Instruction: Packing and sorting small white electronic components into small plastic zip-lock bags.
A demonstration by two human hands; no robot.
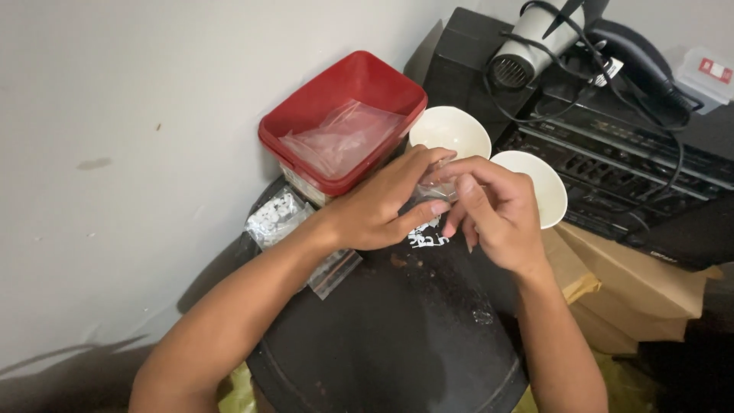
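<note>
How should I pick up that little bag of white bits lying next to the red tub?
Pinch the small clear bag of white pieces at its left corner, coming from above. It lies flat on the black round top, and the left forearm blocks its right side.

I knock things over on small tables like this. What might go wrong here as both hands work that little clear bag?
The small clear bag, pinched between left hand and right hand, might slip and spill. The two white bowls sit close behind the hands, so a knuckle may nudge them. The filled bag overhangs the dark tabletop edge.
</note>
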